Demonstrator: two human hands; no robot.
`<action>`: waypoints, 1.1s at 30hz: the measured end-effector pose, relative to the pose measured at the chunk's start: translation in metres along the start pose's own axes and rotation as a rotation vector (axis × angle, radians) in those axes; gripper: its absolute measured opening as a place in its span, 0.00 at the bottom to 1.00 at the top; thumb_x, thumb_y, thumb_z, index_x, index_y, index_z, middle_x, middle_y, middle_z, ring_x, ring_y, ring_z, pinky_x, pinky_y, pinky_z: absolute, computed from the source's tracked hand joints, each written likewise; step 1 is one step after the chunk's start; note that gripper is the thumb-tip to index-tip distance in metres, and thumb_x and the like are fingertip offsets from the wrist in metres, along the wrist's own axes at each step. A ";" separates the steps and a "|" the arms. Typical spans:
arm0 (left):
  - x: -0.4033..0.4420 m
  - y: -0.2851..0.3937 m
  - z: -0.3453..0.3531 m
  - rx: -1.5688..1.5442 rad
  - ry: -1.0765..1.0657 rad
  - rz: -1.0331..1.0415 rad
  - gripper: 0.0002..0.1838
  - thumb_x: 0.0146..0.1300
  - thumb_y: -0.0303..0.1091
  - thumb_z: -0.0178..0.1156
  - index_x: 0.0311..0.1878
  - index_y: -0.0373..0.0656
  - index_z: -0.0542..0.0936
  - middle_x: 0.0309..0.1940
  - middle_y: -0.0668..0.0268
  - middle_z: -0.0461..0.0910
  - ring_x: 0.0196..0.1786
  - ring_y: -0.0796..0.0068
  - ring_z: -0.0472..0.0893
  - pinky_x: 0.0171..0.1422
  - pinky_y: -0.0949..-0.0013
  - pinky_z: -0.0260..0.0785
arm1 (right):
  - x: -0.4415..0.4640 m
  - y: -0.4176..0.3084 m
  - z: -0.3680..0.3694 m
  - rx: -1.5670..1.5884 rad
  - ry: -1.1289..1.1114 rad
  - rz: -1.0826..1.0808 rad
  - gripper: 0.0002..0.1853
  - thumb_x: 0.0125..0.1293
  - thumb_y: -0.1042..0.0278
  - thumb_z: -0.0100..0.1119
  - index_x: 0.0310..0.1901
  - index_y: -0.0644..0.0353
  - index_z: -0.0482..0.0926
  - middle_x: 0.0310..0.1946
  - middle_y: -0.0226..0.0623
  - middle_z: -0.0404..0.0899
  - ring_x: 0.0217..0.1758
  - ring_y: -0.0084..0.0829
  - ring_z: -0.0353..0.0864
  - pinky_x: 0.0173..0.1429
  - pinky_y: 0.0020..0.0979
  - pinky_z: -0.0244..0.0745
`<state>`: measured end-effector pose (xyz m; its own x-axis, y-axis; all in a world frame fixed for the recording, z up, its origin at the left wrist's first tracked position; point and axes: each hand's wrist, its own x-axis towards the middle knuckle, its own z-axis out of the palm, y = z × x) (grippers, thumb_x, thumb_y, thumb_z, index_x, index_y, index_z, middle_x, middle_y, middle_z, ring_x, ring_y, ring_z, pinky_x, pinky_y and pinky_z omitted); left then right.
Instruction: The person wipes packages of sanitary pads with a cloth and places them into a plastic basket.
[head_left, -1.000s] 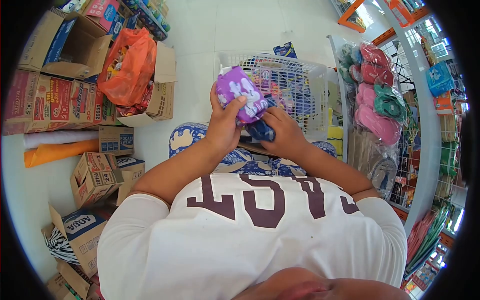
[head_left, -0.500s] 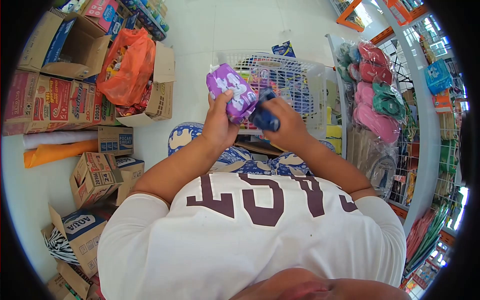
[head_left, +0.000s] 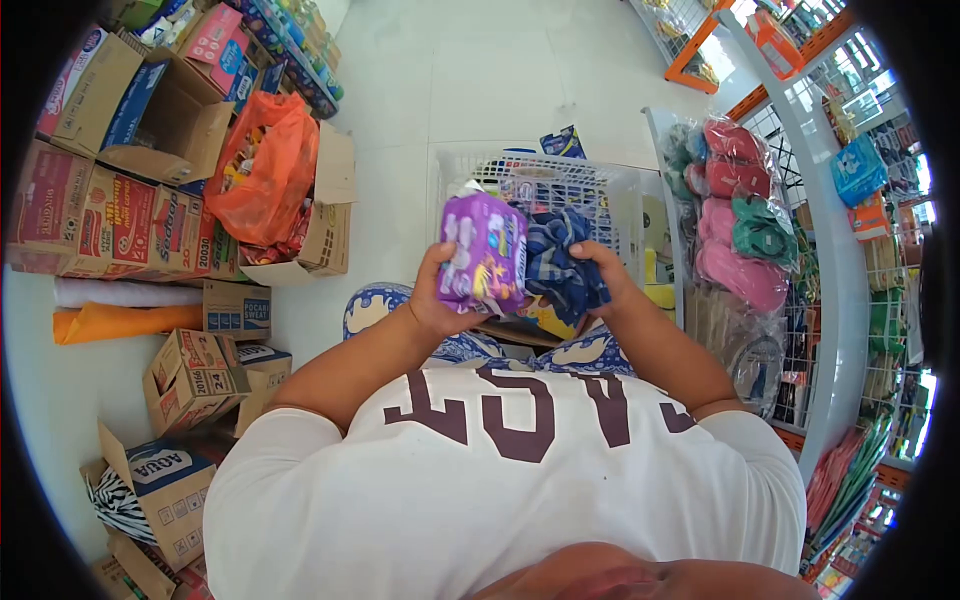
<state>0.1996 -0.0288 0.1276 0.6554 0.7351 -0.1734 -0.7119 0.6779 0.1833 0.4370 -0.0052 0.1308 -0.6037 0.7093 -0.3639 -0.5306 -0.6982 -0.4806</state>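
My left hand point(head_left: 440, 295) grips a purple pack of sanitary pads point(head_left: 484, 250), thumb on its left side and fingers beneath. The pack is held tilted over the near side of a white plastic basket point(head_left: 640, 210). In my right hand point(head_left: 612, 282) is a bunched blue checked cloth point(head_left: 562, 255), close against the pack's right side. My right thumb lies on top of the cloth; the other fingers are mostly hidden. Several packaged goods show through the basket, partly covered by the pack and cloth.
Cardboard boxes point(head_left: 140, 215) line the left, one holding an orange plastic bag point(head_left: 265, 175). Bagged slippers point(head_left: 740, 200) sit on the right beside a metal rack point(head_left: 850, 300). A blue packet point(head_left: 563, 142) lies beyond the basket. My patterned trouser legs point(head_left: 380, 300) are close below.
The purple pack has turned to show another face and come lower. My right hand has moved right, with the blue cloth now spread wider and less blurred.
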 end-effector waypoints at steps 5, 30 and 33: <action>-0.001 0.004 -0.024 0.001 0.175 0.007 0.36 0.55 0.50 0.62 0.66 0.47 0.68 0.56 0.58 0.76 0.58 0.56 0.76 0.68 0.47 0.65 | 0.010 0.001 -0.002 -0.450 0.272 -0.040 0.28 0.66 0.57 0.58 0.64 0.61 0.67 0.47 0.44 0.82 0.44 0.35 0.87 0.36 0.38 0.86; 0.007 -0.005 -0.061 -0.068 -0.065 -0.017 0.42 0.49 0.53 0.64 0.68 0.46 0.67 0.59 0.57 0.77 0.60 0.53 0.78 0.69 0.38 0.63 | 0.023 0.051 0.021 -0.232 0.234 -0.348 0.19 0.64 0.70 0.65 0.55 0.61 0.75 0.48 0.39 0.82 0.46 0.31 0.85 0.52 0.34 0.80; 0.002 0.000 -0.030 -0.042 -0.189 0.005 0.46 0.46 0.55 0.65 0.70 0.46 0.65 0.62 0.57 0.75 0.63 0.53 0.76 0.70 0.28 0.55 | 0.018 0.037 0.018 -0.036 0.151 -0.280 0.16 0.67 0.74 0.61 0.55 0.60 0.74 0.47 0.37 0.82 0.46 0.30 0.85 0.51 0.33 0.83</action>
<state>0.1933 -0.0275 0.0978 0.6845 0.7289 0.0129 -0.7227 0.6762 0.1428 0.3959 -0.0194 0.1206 -0.3405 0.8816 -0.3269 -0.6404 -0.4720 -0.6059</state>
